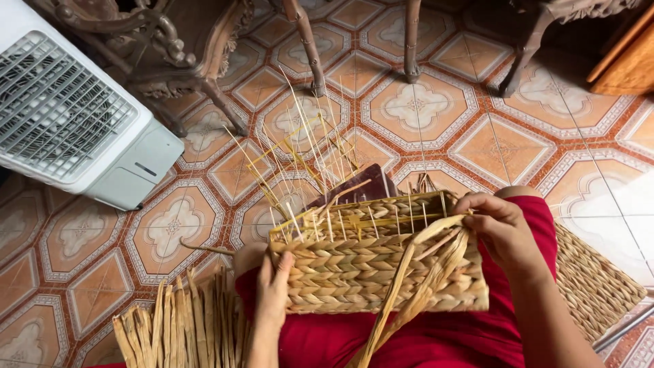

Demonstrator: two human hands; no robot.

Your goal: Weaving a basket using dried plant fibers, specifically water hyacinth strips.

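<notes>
A half-woven straw basket (354,272) rests on my lap, over red cloth (436,337). Thin yellow and pale stakes (306,153) stick up from its rim. My left hand (272,289) presses flat against the basket's left wall. At the basket's right top corner, my right hand (501,228) grips a bundle of dried straw strands (415,286), which trails down across the front wall. A dark maroon block (361,185) shows inside the basket.
A bundle of loose dried straw (177,327) lies at the lower left. A woven mat (599,283) sits to my right. A white air cooler (68,109) stands at the upper left, carved wooden chair legs (204,61) behind it, on patterned floor tiles (422,102).
</notes>
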